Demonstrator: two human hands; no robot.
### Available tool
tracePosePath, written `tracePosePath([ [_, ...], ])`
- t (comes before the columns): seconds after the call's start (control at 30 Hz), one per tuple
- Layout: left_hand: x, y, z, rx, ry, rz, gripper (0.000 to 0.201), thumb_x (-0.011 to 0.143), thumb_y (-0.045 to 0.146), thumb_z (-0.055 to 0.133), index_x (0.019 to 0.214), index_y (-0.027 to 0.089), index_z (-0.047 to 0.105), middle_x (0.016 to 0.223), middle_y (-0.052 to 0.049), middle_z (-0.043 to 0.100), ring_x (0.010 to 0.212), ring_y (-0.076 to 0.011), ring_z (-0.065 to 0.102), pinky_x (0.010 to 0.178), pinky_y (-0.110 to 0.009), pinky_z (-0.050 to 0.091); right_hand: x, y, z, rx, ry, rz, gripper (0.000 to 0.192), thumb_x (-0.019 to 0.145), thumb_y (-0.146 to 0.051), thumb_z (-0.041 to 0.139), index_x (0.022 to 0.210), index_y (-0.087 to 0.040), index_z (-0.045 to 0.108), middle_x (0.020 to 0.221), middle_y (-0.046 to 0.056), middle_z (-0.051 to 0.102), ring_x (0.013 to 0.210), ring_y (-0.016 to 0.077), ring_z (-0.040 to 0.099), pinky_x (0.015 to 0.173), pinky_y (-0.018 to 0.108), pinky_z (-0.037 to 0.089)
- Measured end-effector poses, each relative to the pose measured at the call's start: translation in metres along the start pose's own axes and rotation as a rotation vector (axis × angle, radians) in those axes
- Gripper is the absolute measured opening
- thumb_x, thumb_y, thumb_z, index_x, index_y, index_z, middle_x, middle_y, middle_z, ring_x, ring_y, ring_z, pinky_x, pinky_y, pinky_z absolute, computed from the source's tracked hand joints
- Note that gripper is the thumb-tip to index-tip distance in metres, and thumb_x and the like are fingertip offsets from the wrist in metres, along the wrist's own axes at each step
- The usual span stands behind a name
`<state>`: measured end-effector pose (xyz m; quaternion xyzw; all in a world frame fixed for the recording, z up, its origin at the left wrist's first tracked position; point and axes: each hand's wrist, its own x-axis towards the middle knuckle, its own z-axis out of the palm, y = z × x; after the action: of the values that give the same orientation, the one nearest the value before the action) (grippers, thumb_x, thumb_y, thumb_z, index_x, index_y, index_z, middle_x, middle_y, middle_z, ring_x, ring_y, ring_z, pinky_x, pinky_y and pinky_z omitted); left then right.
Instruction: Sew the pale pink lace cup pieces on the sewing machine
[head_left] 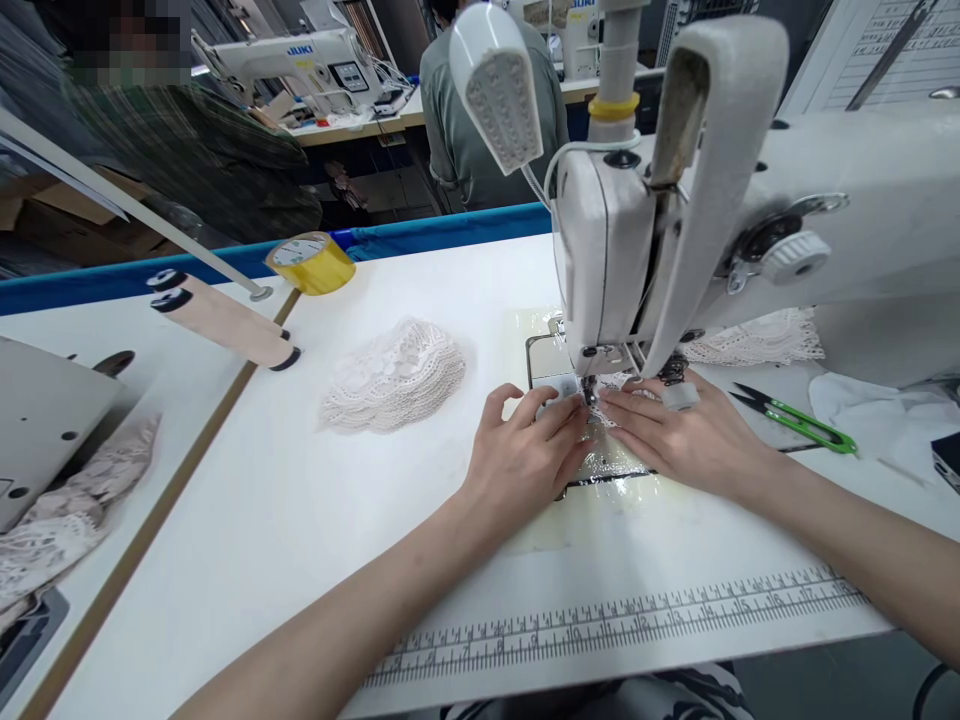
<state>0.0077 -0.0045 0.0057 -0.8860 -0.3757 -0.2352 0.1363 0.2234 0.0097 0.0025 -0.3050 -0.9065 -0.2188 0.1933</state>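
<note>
Beyond the printed ruler [622, 625], both flat hands, left hand [525, 455] and right hand [679, 435], press the lace piece [611, 395] at the presser foot [589, 385], fingertips meeting, nothing clamped.

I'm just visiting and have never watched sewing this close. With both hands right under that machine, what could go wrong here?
1. Both hands lie flat on the small lace piece at the needle. The left hand and right hand have fingertips very near it, so a slip might prick a finger.
2. The lace is thin and small; it could bunch or stitch crooked.
3. The snips lie near the right forearm and might get knocked.
</note>
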Motion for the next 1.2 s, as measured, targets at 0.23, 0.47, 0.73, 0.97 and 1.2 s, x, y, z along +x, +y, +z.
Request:
tracePosePath([
  [0.23, 0.003, -0.003, 0.001, 0.001, -0.025, -0.027, 0.017, 0.091, 0.027, 0.054, 0.102, 0.020, 0.066, 0.109, -0.001, 0.070, 0.101, -0.0196, 0.059, 0.087, -0.041, 0.034, 0.002, -0.001, 0.002, -0.008, -0.076, 0.043, 0.029, 0.096, -0.027, 0.045, 0.115, -0.017, 0.065, 0.090, 0.006, 0.073, 0.083, 0.0197, 0.060, 0.086, 0.036, 0.039],
  [0.47, 0.003, -0.005, 0.004, 0.020, -0.020, -0.045, 0.020, 0.092, 0.028, 0.053, 0.105, 0.018, 0.064, 0.110, 0.000, 0.069, 0.102, -0.0196, 0.059, 0.089, -0.042, 0.034, 0.002, 0.000, 0.003, 0.026, -0.090, 0.056, 0.033, 0.096, -0.029, 0.046, 0.120, -0.014, 0.062, 0.093, 0.009, 0.073, 0.088, 0.0219, 0.060, 0.087, 0.038, 0.039],
  [0.73, 0.003, -0.004, 0.002, 0.036, -0.005, -0.029, 0.020, 0.091, 0.028, 0.055, 0.106, 0.018, 0.064, 0.108, -0.002, 0.070, 0.101, -0.0206, 0.060, 0.086, -0.041, 0.035, 0.001, 0.000, 0.002, 0.028, -0.116, 0.057, 0.033, 0.097, -0.031, 0.042, 0.117, -0.014, 0.064, 0.093, 0.008, 0.072, 0.087, 0.0211, 0.060, 0.090, 0.040, 0.038],
  [0.97, 0.001, 0.009, -0.001, -0.123, -0.095, 0.083, 0.036, 0.092, 0.039, 0.050, 0.121, 0.017, 0.058, 0.124, -0.005, 0.062, 0.099, -0.0197, 0.056, 0.076, -0.034, 0.039, 0.006, 0.013, 0.005, 0.023, -0.193, 0.111, 0.030, 0.082, -0.004, 0.046, 0.090, -0.018, 0.071, 0.084, 0.008, 0.069, 0.104, 0.0263, 0.054, 0.095, 0.043, 0.036],
  [1.2, 0.000, -0.008, -0.019, 0.132, 0.140, 0.006, 0.022, 0.088, 0.030, 0.059, 0.070, 0.018, 0.063, 0.071, 0.001, 0.070, 0.072, -0.0166, 0.059, 0.070, -0.035, 0.034, 0.004, 0.021, -0.006, -0.065, -0.049, 0.101, 0.036, 0.072, 0.006, 0.042, 0.067, -0.019, 0.066, 0.071, 0.004, 0.064, 0.076, 0.0189, 0.054, 0.090, 0.039, 0.041],
])
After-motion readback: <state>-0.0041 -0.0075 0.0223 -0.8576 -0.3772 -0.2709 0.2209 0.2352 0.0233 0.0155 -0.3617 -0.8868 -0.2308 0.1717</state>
